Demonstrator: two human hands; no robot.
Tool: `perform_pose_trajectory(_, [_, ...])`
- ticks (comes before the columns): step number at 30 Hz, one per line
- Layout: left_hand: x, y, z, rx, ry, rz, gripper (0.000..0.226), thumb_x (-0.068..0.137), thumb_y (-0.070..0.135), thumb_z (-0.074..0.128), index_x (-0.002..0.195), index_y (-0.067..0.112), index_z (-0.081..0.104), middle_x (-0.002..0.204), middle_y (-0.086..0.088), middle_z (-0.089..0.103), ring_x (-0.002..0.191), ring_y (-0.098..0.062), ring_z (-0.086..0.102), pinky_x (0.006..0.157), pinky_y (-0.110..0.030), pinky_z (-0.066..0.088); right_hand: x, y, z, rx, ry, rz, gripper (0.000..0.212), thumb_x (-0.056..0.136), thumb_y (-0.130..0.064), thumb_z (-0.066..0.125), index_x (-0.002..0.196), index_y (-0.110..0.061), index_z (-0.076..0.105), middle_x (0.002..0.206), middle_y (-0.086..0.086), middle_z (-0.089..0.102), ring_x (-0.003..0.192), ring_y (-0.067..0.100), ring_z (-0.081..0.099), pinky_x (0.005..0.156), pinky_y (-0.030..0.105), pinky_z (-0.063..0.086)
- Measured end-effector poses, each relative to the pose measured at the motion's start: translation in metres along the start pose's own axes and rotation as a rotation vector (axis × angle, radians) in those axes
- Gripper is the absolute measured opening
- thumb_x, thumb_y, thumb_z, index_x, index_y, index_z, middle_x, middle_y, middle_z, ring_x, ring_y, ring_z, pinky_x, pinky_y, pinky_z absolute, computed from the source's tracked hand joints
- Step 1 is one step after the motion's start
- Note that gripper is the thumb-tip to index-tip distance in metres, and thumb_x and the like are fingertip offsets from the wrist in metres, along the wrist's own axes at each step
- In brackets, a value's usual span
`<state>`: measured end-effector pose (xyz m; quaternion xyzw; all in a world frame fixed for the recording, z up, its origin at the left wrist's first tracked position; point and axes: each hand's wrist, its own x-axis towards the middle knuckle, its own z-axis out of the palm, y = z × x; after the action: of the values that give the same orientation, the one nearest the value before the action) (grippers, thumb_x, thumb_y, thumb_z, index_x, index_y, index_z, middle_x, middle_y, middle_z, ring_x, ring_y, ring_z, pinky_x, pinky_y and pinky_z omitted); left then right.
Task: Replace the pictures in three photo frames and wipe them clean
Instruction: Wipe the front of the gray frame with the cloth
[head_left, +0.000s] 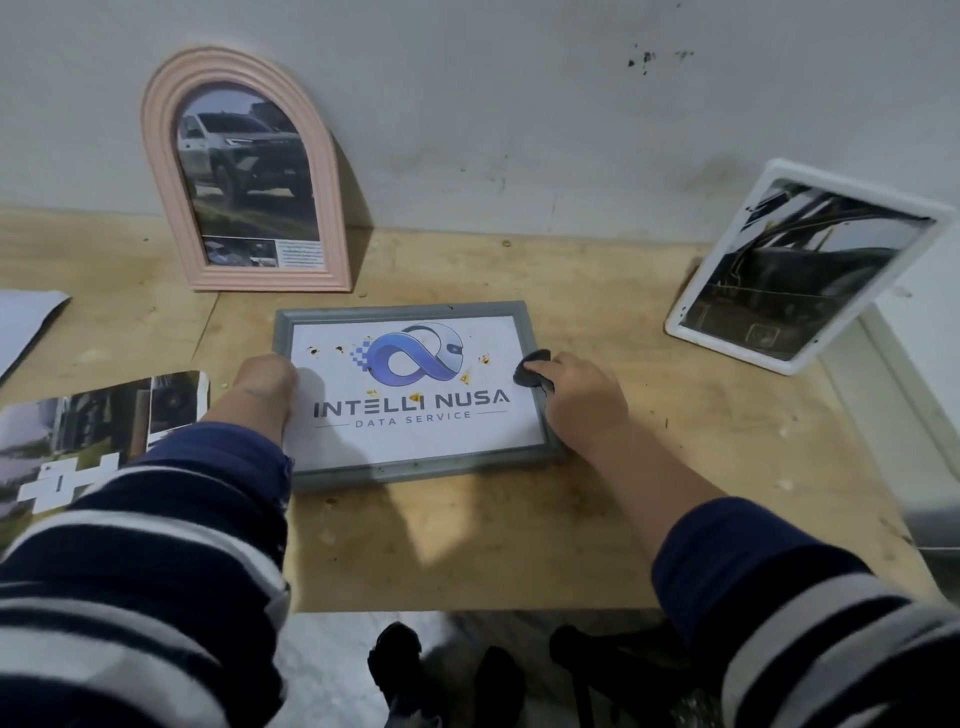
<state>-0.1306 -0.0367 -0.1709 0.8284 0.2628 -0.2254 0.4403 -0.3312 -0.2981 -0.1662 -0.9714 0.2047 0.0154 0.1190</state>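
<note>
Grey frame (415, 470), flat on table (675, 441) before me: my left hand (262, 387) steadies its left edge, fingers hidden; my right hand (582, 397) pinches dark cloth (530, 366); wipe spots with firm strokes.

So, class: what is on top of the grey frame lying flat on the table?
On the grey frame: yellowish spots on the glass, the left hand at its left edge, the right hand pressing a dark cloth. The glass beneath hands and cloth is hidden.

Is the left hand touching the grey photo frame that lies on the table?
Touching. The head view shows the left hand resting on the left edge of the grey frame, its fingers overlapping the border.
</note>
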Motion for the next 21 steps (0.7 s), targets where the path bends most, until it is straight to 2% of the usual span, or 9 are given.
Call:
perform_pose_trajectory(3, [-0.005, 0.0, 0.0, 0.041, 0.005, 0.007, 0.029, 0.099, 0.015, 0.037, 0.12, 0.0, 0.052, 0.104, -0.017, 0.052, 0.105, -0.035, 0.056, 0.099, -0.048, 0.046, -0.008, 0.0, -0.006, 0.037, -0.072, 0.017, 0.043, 0.097, -0.012, 0.041, 0.134, -0.029, 0.053, 0.128, 0.001, 0.055, 0.113, 0.026, 0.053, 0.09, 0.031, 0.04])
perform_pose_trajectory(5, [-0.007, -0.001, 0.0, 0.063, 0.001, 0.031, 0.028, 0.099, 0.012, 0.037, 0.119, -0.003, 0.051, 0.102, -0.018, 0.05, 0.103, -0.035, 0.055, 0.099, -0.047, 0.046, -0.008, -0.004, -0.012, 0.052, -0.168, 0.061, 0.045, 0.095, -0.009, 0.041, 0.129, -0.035, 0.057, 0.127, -0.002, 0.056, 0.109, 0.025, 0.057, 0.084, 0.03, 0.045])
perform_pose_trajectory(8, [-0.011, -0.001, 0.001, 0.172, -0.019, 0.067, 0.03, 0.1, 0.009, 0.038, 0.123, -0.008, 0.048, 0.101, -0.021, 0.049, 0.107, -0.038, 0.055, 0.099, -0.046, 0.047, -0.01, -0.01, -0.022, 0.059, -0.294, 0.146, 0.045, 0.093, -0.009, 0.043, 0.127, -0.033, 0.06, 0.124, 0.0, 0.061, 0.104, 0.023, 0.059, 0.076, 0.027, 0.048])
perform_pose_trajectory(12, [-0.017, 0.003, 0.002, 0.179, -0.054, 0.088, 0.026, 0.1, 0.009, 0.039, 0.12, -0.005, 0.048, 0.104, -0.02, 0.051, 0.097, -0.035, 0.053, 0.083, -0.038, 0.045, -0.015, -0.018, -0.035, 0.084, -0.388, 0.204, 0.039, 0.095, -0.01, 0.046, 0.122, -0.032, 0.065, 0.126, -0.004, 0.062, 0.104, 0.021, 0.06, 0.078, 0.026, 0.05])
perform_pose_trajectory(14, [-0.016, 0.003, 0.001, 0.174, -0.079, 0.095, 0.023, 0.1, 0.008, 0.038, 0.118, -0.004, 0.048, 0.107, -0.018, 0.052, 0.096, -0.034, 0.052, 0.08, -0.037, 0.042, -0.015, -0.022, -0.041, 0.134, -0.428, 0.263, 0.029, 0.093, -0.012, 0.053, 0.113, -0.025, 0.07, 0.111, -0.002, 0.067, 0.094, 0.02, 0.063, 0.073, 0.027, 0.053])
perform_pose_trajectory(16, [-0.016, 0.0, -0.003, 0.127, -0.125, 0.081, 0.025, 0.1, 0.009, 0.035, 0.118, -0.003, 0.048, 0.113, -0.017, 0.055, 0.103, -0.034, 0.054, 0.088, -0.039, 0.045, -0.011, -0.025, -0.047, 0.155, -0.454, 0.303, 0.012, 0.091, -0.014, 0.061, 0.092, -0.017, 0.073, 0.083, 0.0, 0.065, 0.079, 0.021, 0.062, 0.059, 0.024, 0.047])
perform_pose_trajectory(17, [-0.016, -0.001, -0.004, 0.102, -0.132, 0.085, 0.027, 0.099, 0.01, 0.035, 0.119, -0.002, 0.048, 0.114, -0.017, 0.056, 0.104, -0.034, 0.054, 0.093, -0.041, 0.046, -0.009, -0.028, -0.052, 0.162, -0.471, 0.306, 0.012, 0.091, -0.019, 0.064, 0.083, -0.014, 0.072, 0.076, 0.002, 0.063, 0.075, 0.023, 0.06, 0.058, 0.025, 0.045])
perform_pose_trajectory(19, [-0.017, 0.0, -0.009, 0.084, -0.132, 0.095, 0.026, 0.099, 0.011, 0.035, 0.117, 0.0, 0.05, 0.107, -0.017, 0.054, 0.099, -0.034, 0.054, 0.093, -0.045, 0.047, -0.004, -0.034, -0.06, 0.173, -0.508, 0.311, 0.022, 0.089, -0.031, 0.067, 0.085, -0.01, 0.072, 0.082, 0.006, 0.067, 0.077, 0.024, 0.062, 0.064, 0.028, 0.045])
perform_pose_trajectory(21, [-0.015, 0.0, -0.012, 0.072, -0.163, 0.093, 0.025, 0.098, 0.01, 0.036, 0.116, 0.001, 0.05, 0.1, -0.015, 0.052, 0.095, -0.034, 0.053, 0.087, -0.044, 0.047, 0.002, -0.035, -0.066, 0.2, -0.516, 0.336, 0.02, 0.089, -0.028, 0.066, 0.095, -0.011, 0.074, 0.095, 0.006, 0.072, 0.081, 0.024, 0.065, 0.067, 0.029, 0.047])
